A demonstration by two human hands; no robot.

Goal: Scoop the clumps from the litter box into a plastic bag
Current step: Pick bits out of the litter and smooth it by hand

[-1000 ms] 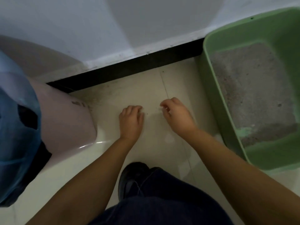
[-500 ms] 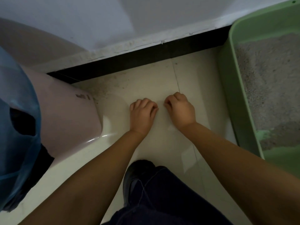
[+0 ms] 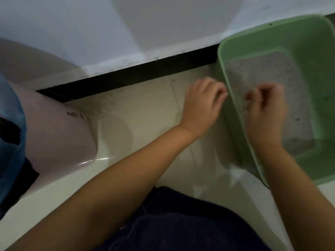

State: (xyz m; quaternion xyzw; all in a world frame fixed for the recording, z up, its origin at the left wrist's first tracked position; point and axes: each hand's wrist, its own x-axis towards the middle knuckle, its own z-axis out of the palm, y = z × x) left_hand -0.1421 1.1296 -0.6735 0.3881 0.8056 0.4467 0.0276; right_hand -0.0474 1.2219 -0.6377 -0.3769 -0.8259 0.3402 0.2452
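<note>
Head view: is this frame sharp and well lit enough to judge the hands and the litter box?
Head view: dim, flat light. Both the left hand and right hand are smeared by motion blur, so finger pose is unclear. The litter box is soft too, with its rim curved by the wide lens. A glare streak shows on the pink bin, and broad shadows cross the wall.

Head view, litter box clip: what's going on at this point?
A person crouches on a tiled floor beside a green litter box holding grey litter. The left hand is by the box's near wall; the right hand is over the litter, fingers curled, both blurred. No scoop is visible. A blue plastic bag sits at far left, untouched.
</note>
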